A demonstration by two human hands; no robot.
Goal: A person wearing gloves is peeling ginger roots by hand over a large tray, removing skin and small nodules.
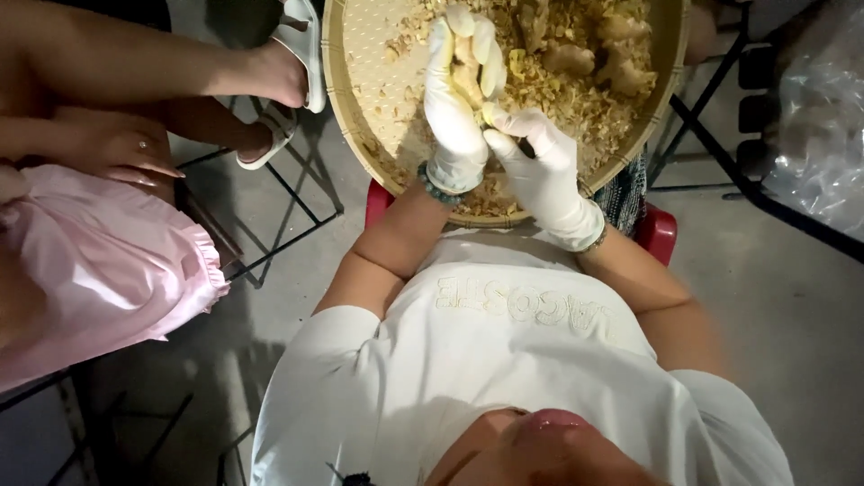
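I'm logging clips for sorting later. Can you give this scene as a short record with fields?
left hand: white glove, grips a ginger piece
right hand: white glove, closed on a small dark tool, hardly visible, against the ginger piece
tray: round woven bamboo tray with peelings and more ginger
support: red stool
nearby: another person in pink, seated at left

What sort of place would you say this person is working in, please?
Probably an informal home or small workshop food-preparation spot rather than a fitted kitchen: a bare concrete floor, a woven tray of ginger-like roots resting on a red stool, and a folding metal frame nearby.
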